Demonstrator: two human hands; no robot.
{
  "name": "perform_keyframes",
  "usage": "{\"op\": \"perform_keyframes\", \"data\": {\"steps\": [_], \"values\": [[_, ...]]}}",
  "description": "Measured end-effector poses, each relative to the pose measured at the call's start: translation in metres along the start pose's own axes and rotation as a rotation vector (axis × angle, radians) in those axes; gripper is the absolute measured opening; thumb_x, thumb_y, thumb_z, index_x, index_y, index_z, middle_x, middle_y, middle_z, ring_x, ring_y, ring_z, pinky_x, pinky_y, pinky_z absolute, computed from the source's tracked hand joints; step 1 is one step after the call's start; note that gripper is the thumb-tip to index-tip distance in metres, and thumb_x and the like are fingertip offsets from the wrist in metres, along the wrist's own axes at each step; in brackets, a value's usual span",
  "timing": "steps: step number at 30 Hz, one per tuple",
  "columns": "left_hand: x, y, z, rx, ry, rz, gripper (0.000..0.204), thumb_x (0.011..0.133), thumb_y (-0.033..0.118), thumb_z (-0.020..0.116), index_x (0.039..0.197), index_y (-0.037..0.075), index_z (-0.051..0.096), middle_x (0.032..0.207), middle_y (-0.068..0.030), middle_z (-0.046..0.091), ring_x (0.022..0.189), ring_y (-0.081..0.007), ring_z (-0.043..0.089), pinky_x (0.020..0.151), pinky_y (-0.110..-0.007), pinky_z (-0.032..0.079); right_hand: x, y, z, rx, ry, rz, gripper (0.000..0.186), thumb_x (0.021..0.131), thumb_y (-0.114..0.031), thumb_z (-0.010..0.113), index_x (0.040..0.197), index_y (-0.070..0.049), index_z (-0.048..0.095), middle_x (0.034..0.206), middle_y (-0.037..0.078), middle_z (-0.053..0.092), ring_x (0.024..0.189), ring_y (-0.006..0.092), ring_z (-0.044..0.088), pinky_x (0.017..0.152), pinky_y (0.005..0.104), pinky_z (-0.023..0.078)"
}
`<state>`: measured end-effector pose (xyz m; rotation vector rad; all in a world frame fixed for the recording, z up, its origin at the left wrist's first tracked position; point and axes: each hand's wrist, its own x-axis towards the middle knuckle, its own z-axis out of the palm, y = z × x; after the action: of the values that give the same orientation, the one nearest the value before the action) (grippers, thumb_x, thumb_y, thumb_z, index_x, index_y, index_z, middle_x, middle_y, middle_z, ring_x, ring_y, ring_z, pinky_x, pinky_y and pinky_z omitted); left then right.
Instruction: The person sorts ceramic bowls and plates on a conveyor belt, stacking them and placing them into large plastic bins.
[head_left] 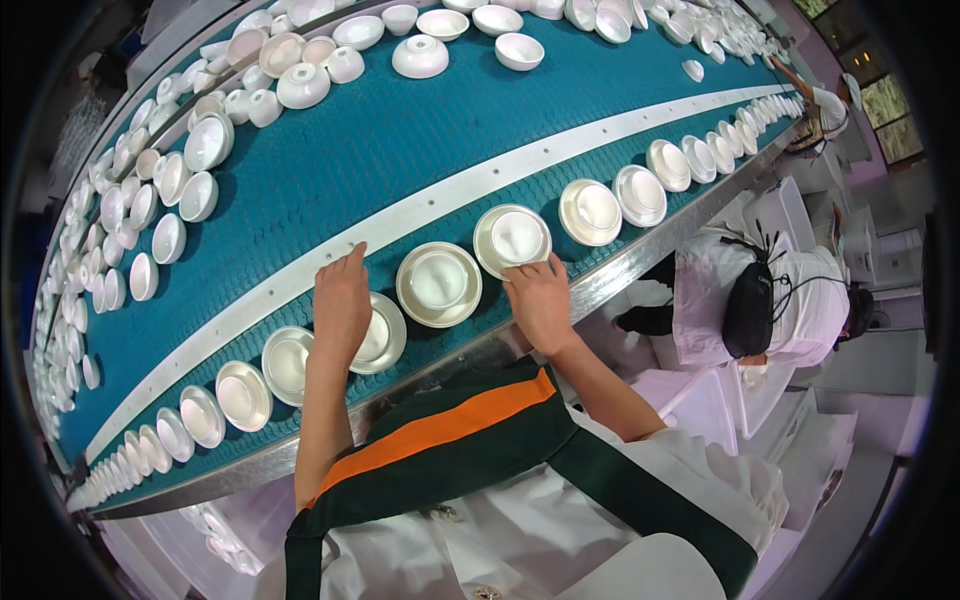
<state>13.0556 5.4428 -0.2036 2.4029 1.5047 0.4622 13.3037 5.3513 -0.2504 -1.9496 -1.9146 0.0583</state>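
My left hand reaches across the narrow lane, its fingers stretched out over the white divider strip and nothing visible in them. Beneath that wrist, partly hidden, is a white plate with a bowl on it. My right hand has its fingers closed at the near rim of another white plate, which carries a small white bowl. Between my hands lies a further white plate with a bowl on it. These plates rest on the teal conveyor belt.
Similar bowl-and-plate sets line the narrow lane in both directions. Beyond the divider, the wide teal belt carries many loose white bowls. A metal edge runs along my side. At right, a person in white bends beside pale bins.
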Motion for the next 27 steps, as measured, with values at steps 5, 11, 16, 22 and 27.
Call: {"op": "perform_keyframes", "data": {"steps": [5,11,16,22,27], "values": [[0.01,0.014,0.037,0.003,-0.319,-0.085,0.024,0.086,0.011,0.043,0.107,0.002,0.051,0.086,-0.0211,0.061,0.084,-0.0363,0.057,0.079,-0.046,0.04,-0.001,0.017,-0.01,0.328,-0.102,0.002,0.013,0.075,-0.011,0.062,0.087,-0.008,0.065,0.088,0.006,0.063,0.09,0.0245,0.056,0.089,0.0391,0.038],[0.012,0.014,0.025,-0.101,-0.424,-0.235,0.02,0.086,0.015,0.045,0.099,0.002,0.051,0.086,-0.0252,0.059,0.083,-0.0419,0.056,0.073,-0.049,0.042,0.018,0.078,-0.028,0.265,0.183,0.12,0.022,0.078,-0.005,0.058,0.099,-0.005,0.061,0.095,0.011,0.062,0.089,0.0282,0.057,0.079,0.0361,0.043],[0.043,0.045,0.031,-0.065,-0.215,-0.081,0.033,0.084,0.012,0.049,0.114,0.0,0.051,0.096,-0.0237,0.059,0.093,-0.0373,0.055,0.081,-0.044,0.042,0.022,0.097,-0.012,0.078,0.109,0.026,0.026,0.076,-0.005,0.058,0.101,0.001,0.058,0.089,0.014,0.062,0.086,0.0272,0.058,0.075,0.035,0.045],[0.061,0.089,0.091,0.0,-0.291,-0.103,0.022,0.082,0.011,0.048,0.101,0.001,0.049,0.072,-0.0233,0.06,0.071,-0.0403,0.057,0.073,-0.048,0.042,0.019,0.097,-0.018,0.211,0.054,-0.091,0.031,0.072,0.0,0.05,0.102,0.003,0.057,0.083,0.015,0.062,0.081,0.0279,0.058,0.07,0.0345,0.045],[0.066,0.099,0.087,0.02,-0.349,-0.171,0.018,0.079,0.008,0.048,0.097,0.004,0.049,0.073,-0.0231,0.06,0.076,-0.039,0.057,0.073,-0.049,0.042,0.008,0.116,-0.027,0.512,-0.004,-0.114,0.023,0.077,-0.005,0.056,0.099,-0.003,0.06,0.084,0.013,0.062,0.08,0.0287,0.058,0.071,0.0354,0.046]]}}
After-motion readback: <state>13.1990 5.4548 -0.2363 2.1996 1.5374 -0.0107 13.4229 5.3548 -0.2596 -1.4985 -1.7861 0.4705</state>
